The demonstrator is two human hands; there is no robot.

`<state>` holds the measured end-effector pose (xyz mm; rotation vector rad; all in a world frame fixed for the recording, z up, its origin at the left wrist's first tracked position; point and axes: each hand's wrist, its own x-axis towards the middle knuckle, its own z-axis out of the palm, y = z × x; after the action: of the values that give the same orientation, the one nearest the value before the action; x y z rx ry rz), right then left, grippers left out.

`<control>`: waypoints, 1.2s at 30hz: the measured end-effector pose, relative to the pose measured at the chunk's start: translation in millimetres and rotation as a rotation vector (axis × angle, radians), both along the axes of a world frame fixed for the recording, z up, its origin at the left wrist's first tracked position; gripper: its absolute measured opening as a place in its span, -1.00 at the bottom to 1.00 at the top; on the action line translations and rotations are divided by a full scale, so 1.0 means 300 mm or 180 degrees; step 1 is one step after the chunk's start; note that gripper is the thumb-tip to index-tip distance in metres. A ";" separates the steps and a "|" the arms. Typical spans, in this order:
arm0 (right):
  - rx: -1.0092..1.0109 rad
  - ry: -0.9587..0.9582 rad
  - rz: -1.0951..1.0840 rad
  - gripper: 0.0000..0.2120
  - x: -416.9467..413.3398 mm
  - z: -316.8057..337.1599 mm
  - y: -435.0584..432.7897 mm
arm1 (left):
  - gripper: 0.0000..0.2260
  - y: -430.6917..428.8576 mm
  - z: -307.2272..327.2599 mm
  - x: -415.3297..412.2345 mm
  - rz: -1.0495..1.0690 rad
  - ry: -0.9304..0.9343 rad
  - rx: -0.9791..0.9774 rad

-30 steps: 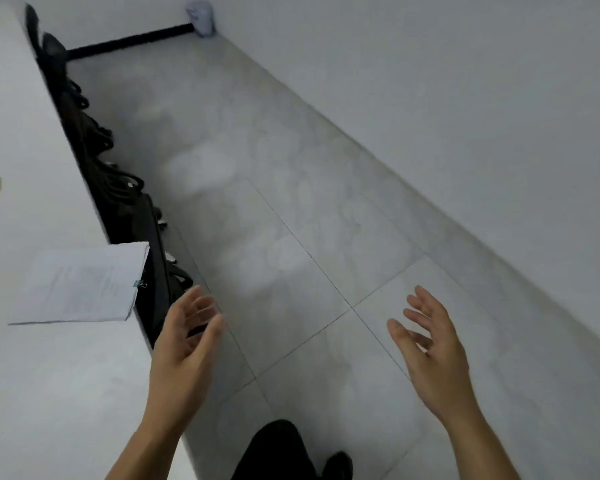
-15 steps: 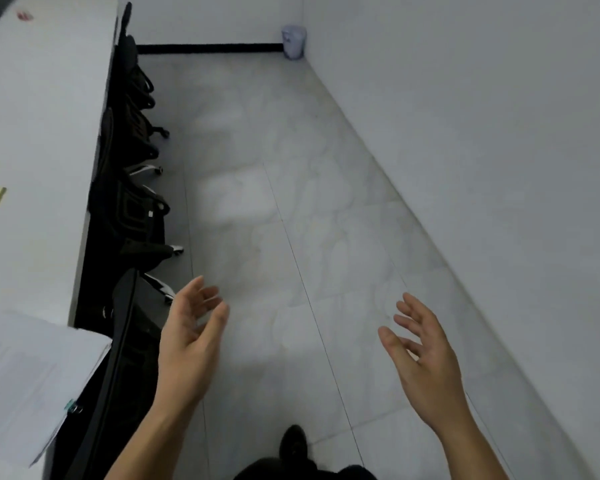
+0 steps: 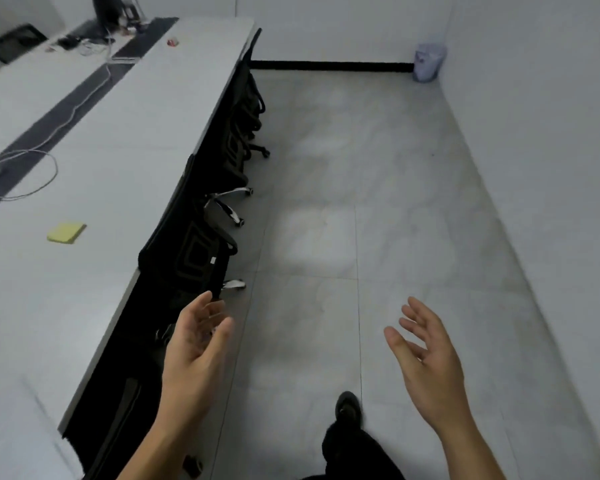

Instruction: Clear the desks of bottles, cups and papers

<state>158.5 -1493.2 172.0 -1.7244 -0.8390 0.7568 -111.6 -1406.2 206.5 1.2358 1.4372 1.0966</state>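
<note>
- Hovering above the floor [image 3: 326,174], the left hand [image 3: 194,351] holds nothing. Its fingers are loosely spread and slightly bent, and its palm is turned toward the other hand.
- The right hand [image 3: 426,355] mirrors it, well apart to the right. It is equally empty, with relaxed, spread fingers and its palm facing the left hand.
- The desk [image 3: 118,150] runs along the left of the left hand and stretches far ahead of it.
- A yellow paper pad [image 3: 66,233] lies flat on the desk, ahead and to the left of the left hand, well apart from it.
- Much farther ahead, near the desk's far end, sits a small red thing [image 3: 172,42], too blurred to identify.
- A white cable [image 3: 51,168] loops on the desk beyond the pad, farther left.
- Black chairs [image 3: 194,251] are tucked under the desk edge, the nearest one just ahead of the left hand's fingertips.
- A waste bin [image 3: 428,62] stands in the floor's far corner, well ahead of the right hand.
- A black shoe [image 3: 349,407] rests on the floor, below and between the hands.
</note>
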 end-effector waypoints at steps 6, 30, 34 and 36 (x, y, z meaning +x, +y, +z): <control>0.0068 0.0086 0.1260 -0.50 0.004 0.112 0.657 | -0.61 0.257 0.108 -0.050 0.1190 0.0023 0.0063; -0.0445 -0.0225 0.4096 -0.48 -1.057 0.060 2.039 | -0.63 1.027 0.009 -0.633 0.3769 -0.0387 -0.0162; -0.0749 -0.0575 0.4702 -0.44 -1.344 -0.066 2.201 | -0.60 1.041 -0.023 -0.643 0.4425 -0.0440 -0.0359; -0.0888 -0.1016 0.5084 -0.37 -1.507 -0.174 2.281 | -0.60 1.052 -0.015 -0.645 0.4771 -0.0458 -0.0419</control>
<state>-293.7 -809.0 120.0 -1.0989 -2.4737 1.6493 -305.1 -1090.6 202.0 -0.2607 2.2555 1.8740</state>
